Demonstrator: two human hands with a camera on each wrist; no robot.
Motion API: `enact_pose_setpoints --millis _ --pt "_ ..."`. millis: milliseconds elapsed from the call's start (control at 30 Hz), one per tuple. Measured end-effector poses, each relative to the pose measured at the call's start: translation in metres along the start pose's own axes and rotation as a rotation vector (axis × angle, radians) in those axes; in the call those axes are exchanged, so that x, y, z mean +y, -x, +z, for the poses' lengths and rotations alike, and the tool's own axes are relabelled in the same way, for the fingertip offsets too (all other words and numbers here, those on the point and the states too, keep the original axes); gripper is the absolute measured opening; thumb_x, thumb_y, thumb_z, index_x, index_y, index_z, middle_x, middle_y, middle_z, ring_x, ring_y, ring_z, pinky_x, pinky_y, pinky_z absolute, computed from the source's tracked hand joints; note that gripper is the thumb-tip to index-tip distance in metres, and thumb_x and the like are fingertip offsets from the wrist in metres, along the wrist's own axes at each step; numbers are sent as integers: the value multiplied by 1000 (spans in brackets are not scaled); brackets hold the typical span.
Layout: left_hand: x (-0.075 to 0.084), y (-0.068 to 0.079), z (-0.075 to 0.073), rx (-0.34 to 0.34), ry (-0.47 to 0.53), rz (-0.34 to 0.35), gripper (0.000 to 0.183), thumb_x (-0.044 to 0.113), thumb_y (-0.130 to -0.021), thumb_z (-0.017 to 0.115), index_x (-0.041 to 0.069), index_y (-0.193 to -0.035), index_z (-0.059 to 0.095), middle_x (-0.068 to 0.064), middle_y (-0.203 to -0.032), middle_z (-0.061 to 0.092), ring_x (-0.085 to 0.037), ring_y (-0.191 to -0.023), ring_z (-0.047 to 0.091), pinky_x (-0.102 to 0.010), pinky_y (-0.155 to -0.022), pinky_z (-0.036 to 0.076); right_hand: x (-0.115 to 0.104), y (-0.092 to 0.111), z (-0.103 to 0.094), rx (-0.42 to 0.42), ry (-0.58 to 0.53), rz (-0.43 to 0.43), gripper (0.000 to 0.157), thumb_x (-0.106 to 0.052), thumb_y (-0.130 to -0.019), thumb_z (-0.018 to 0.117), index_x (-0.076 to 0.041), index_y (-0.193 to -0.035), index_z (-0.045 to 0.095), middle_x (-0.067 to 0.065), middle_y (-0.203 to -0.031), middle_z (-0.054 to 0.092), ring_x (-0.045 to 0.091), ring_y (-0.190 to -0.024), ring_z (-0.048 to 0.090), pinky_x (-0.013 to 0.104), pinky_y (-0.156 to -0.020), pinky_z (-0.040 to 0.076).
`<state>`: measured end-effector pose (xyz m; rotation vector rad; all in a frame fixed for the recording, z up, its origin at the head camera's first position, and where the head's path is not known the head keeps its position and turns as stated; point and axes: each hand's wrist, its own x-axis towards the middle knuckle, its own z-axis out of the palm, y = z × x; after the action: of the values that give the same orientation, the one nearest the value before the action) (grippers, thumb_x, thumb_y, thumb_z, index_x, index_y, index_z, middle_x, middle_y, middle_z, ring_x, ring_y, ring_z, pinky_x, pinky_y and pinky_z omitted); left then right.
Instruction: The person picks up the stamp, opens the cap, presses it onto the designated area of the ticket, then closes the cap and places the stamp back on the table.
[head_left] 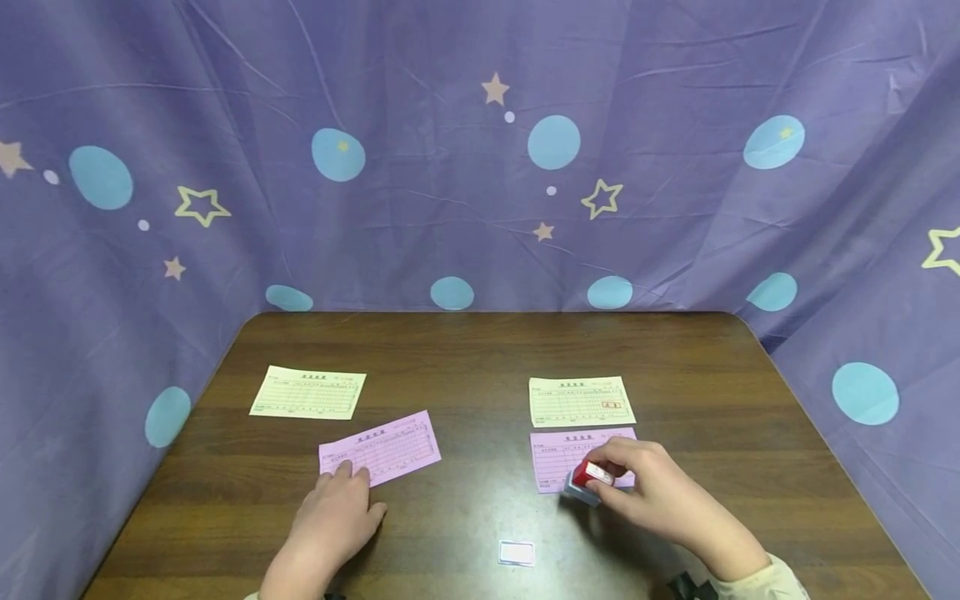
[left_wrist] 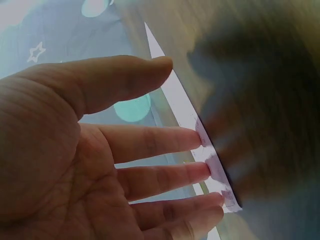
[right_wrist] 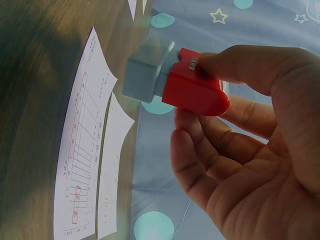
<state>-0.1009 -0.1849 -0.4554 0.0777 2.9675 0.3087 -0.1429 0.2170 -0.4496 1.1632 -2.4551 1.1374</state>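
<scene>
In the head view my right hand [head_left: 648,492] pinches a red and grey self-inking stamp [head_left: 588,477] by its red top. It is over the lower edge of the right pink slip [head_left: 551,462]. The right wrist view shows the stamp [right_wrist: 197,82] lifted off the paper, its grey base tilted. A red printed mark shows on the nearer slip [right_wrist: 87,145]. My left hand [head_left: 330,517] rests its fingertips on the lower left edge of another pink slip [head_left: 390,446], which lies askew. In the left wrist view its fingers [left_wrist: 155,142] are nearly straight on that paper.
A yellow slip [head_left: 307,396] lies at the back left. Another yellow slip [head_left: 573,404], with a red mark, is just behind the right pink one. A small white rectangle [head_left: 517,552] with a bluish border lies near the front of the brown table [head_left: 450,358]. Purple curtains [head_left: 450,208] surround it.
</scene>
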Motion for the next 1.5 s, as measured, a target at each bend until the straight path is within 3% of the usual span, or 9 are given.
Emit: enact_pose_setpoints --millis 333,567,933,1500 --pt "12 4 6 -16 35 20 57 24 -88 77 -16 -125 60 -42 -133 49 -63 -120 47 -71 -96 40 -2 -3 2 3 10 4 27 1 -78 83 -18 -94 72 -16 -85 64 2 -73 58 18 -66 50" --pt "23 5 8 -28 27 41 57 25 -88 77 -15 -126 60 -40 -135 49 -59 -121 48 -68 -95 43 -4 -4 4 1 13 8 27 1 -78 83 -17 -94 72 -16 -85 63 3 -74 59 19 -66 50" --pt "35 6 13 -18 53 67 59 25 -88 77 -15 -128 60 -40 -138 47 -61 -125 45 -69 -99 39 -4 -8 9 -13 36 11 25 -1 -79 84 -17 -94 72 -17 -85 63 2 -74 58 22 -66 52" --pt "58 9 21 28 42 156 57 23 -85 79 -12 -126 63 -36 -137 51 -57 -121 50 -66 -95 43 -9 -25 19 -46 43 -32 20 -4 -82 81 -15 -96 72 -15 -84 61 3 -74 56 23 -65 51"
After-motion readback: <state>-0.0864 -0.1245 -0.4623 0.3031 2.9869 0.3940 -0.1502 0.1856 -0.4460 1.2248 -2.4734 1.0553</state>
